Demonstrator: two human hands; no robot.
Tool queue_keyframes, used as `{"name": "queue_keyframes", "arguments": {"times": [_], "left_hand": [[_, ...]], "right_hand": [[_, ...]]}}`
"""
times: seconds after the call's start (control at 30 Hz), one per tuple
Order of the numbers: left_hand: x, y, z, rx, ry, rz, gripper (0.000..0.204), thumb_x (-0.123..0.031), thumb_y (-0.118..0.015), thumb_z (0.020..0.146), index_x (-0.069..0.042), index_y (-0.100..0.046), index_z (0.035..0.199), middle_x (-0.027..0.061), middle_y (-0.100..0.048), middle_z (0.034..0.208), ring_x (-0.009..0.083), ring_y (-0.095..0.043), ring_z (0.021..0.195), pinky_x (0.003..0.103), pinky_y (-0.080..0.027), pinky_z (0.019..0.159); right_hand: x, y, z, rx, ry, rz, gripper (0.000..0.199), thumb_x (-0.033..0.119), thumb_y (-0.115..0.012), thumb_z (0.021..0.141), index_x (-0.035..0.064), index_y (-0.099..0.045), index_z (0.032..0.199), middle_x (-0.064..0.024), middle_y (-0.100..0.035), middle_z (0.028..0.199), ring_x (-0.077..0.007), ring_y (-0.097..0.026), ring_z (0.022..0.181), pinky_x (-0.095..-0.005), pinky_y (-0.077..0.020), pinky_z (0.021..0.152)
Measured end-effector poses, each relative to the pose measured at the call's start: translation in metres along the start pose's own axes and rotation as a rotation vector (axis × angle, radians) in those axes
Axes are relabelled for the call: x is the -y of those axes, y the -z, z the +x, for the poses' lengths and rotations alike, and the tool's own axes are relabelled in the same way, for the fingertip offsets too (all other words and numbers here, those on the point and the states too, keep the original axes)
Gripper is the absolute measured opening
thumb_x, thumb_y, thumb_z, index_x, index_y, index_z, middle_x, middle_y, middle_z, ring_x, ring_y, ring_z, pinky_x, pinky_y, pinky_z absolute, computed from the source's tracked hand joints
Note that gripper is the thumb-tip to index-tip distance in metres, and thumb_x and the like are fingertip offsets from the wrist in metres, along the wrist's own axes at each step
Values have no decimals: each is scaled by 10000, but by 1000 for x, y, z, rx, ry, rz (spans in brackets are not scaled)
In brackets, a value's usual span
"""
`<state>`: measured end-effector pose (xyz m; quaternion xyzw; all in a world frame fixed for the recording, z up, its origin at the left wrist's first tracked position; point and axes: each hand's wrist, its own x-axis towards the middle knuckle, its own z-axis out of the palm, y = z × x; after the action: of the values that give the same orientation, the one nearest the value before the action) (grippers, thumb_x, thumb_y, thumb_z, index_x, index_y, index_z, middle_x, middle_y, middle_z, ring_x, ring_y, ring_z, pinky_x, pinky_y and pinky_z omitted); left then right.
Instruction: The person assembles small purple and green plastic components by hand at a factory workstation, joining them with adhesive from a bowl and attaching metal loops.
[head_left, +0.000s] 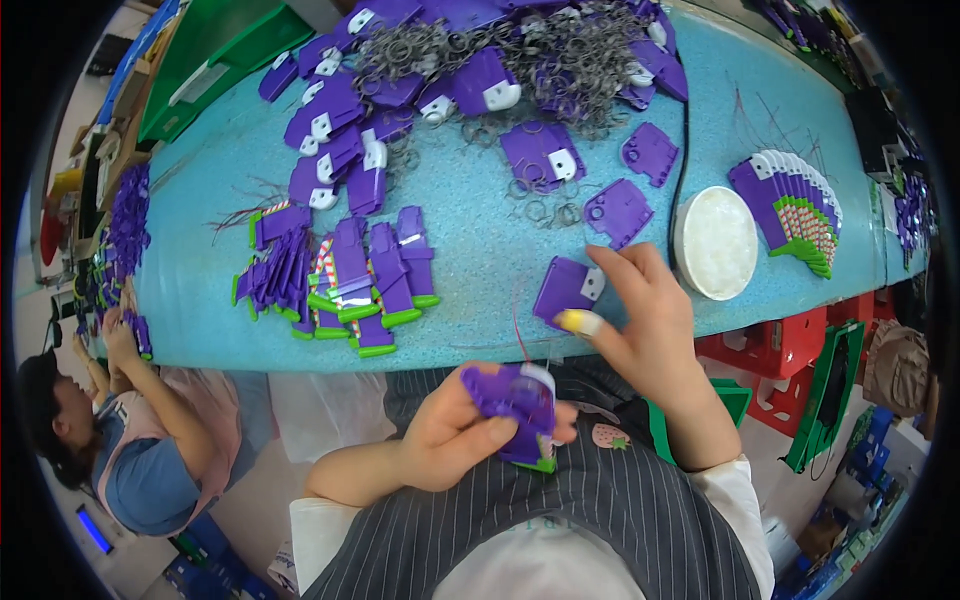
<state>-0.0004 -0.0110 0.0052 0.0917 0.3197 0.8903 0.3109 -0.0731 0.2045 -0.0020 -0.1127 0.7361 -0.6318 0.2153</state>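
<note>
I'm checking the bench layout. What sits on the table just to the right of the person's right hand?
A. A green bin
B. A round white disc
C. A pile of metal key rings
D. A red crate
B: the round white disc lies on the turquoise table directly right of the right hand.

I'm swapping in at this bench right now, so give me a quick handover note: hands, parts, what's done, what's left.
Left hand grips a purple tag piece over the lap. Right hand, fingertip taped, rests on a loose purple piece at the table edge. Finished-looking purple tags with green ends lie in rows at left, another fan at right. A large heap of purple pieces and metal rings remains at the back.
</note>
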Motion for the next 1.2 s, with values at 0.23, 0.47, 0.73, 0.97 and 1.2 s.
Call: {"name": "queue_keyframes", "arguments": {"times": [0.23,0.47,0.73,0.97,1.2], "left_hand": [[12,4,1,-373,268,28,446,37,-408,903,-24,-275,1325,159,-496,1230,240,-543,1099,370,-445,925],[15,4,10,-309,292,117,510,75,-461,858,-31,-280,1323,103,-521,1154,156,-556,1043,312,-475,851],[15,3,12,-296,265,252,479,44,-481,858,-19,-307,1299,97,-566,1063,144,-583,977,284,-485,783],[4,-1,8,-293,126,780,319,-45,-404,921,39,-438,1227,85,-551,1111,148,-516,1001,299,-404,896],[9,11,-1,-336,79,862,368,-246,-532,910,12,-482,1167,98,-551,1044,171,-504,912,300,-405,833]], "right_hand": [[3,2,-27,-333,-29,-169,208,40,-609,824,8,-480,984,-92,-532,792,-163,-537,655,-248,-417,563],[0,-15,-19,89,46,124,267,-4,-595,817,-13,-558,1081,-124,-506,1100,-68,-535,604,-186,-435,520],[0,-23,-13,88,-122,170,267,-4,-589,819,-9,-573,1086,-135,-512,1125,-52,-542,596,-185,-435,499],[7,-26,-29,-94,-94,38,511,146,-685,775,60,-448,1220,-85,-484,1093,-107,-477,650,-239,-411,540],[-2,-37,-30,19,-248,837,265,208,-668,812,40,-518,951,6,-503,771,-40,-475,634,-168,-382,496]]}}
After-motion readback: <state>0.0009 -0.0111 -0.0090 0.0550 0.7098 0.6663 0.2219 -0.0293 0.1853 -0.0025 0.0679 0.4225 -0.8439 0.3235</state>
